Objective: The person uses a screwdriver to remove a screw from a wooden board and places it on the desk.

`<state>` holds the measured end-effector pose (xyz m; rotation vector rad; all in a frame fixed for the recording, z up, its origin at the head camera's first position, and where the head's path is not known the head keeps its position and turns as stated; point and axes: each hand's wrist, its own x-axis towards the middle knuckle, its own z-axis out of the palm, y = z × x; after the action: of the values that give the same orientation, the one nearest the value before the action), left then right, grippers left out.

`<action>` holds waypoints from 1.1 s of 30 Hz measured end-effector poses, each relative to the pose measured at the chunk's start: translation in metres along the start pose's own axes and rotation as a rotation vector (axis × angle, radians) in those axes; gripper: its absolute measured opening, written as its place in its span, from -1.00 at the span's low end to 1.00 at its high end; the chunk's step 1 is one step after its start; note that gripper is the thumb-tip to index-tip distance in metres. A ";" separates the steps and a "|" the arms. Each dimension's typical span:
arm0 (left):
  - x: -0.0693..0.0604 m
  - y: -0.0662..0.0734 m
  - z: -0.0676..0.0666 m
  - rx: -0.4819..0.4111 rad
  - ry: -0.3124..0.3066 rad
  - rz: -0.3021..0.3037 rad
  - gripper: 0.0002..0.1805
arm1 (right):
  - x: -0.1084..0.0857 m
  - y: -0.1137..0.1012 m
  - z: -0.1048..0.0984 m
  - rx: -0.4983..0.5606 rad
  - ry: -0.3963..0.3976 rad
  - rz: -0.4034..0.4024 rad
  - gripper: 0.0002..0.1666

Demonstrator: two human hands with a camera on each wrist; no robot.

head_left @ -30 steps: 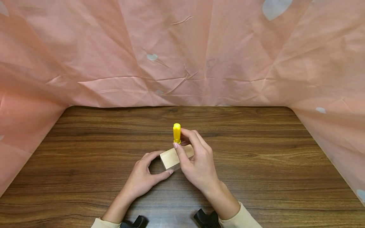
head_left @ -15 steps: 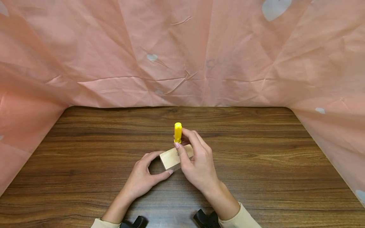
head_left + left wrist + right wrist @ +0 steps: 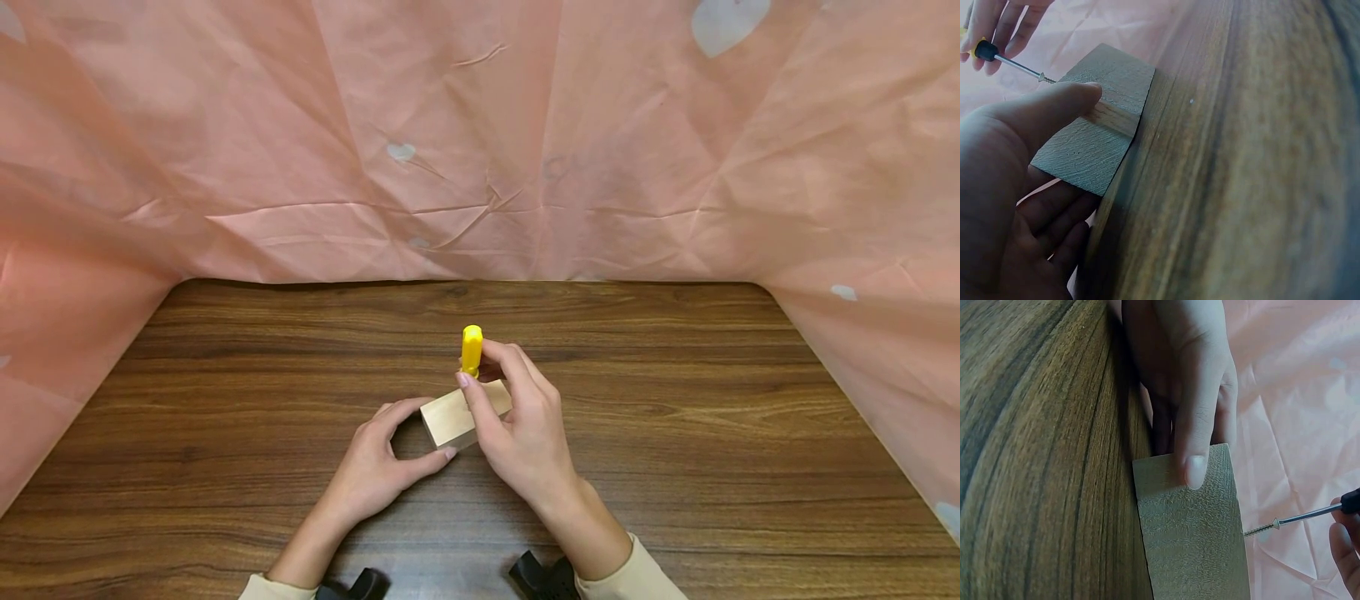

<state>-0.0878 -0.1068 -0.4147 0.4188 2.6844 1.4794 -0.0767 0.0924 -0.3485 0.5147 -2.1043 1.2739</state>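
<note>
A pale wooden block [image 3: 450,417] rests on the table, gripped at its left end between the thumb and fingers of my left hand [image 3: 382,467]. My right hand [image 3: 525,425] pinches a screwdriver [image 3: 472,350] with a yellow handle and black collar, held upright above the block. In the right wrist view the shaft of the screwdriver [image 3: 1310,515] meets the head of a screw [image 3: 1261,529], whose threaded tip stands at the block's top face. Most of that screw's thread shows outside the wood. The left wrist view shows the left thumb [image 3: 1066,103] lying across the block's near side.
The brown wood-grain table [image 3: 675,467] spreads around both hands. A pink cloth [image 3: 480,150] with pale hearts hangs behind and at both sides. Black devices [image 3: 367,583] sit near the wrists at the front edge of the view.
The screwdriver's yellow handle has tilted slightly to the right. Both hands and the block have stayed nearly in place.
</note>
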 end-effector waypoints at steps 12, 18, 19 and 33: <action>0.000 0.000 0.001 -0.004 0.003 -0.001 -0.37 | -0.001 -0.001 -0.001 0.002 -0.017 0.023 -0.68; -0.001 0.000 0.001 0.001 0.002 -0.004 -0.36 | -0.002 -0.001 -0.001 0.000 -0.017 0.021 -0.66; -0.001 0.000 0.001 0.001 0.002 -0.005 -0.36 | -0.002 -0.001 -0.001 -0.002 -0.018 0.023 -0.66; 0.000 0.000 0.000 0.002 0.000 -0.004 -0.36 | 0.000 -0.001 -0.001 -0.007 -0.019 0.012 -0.67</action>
<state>-0.0874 -0.1065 -0.4145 0.4131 2.6854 1.4758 -0.0757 0.0928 -0.3479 0.5135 -2.1301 1.2724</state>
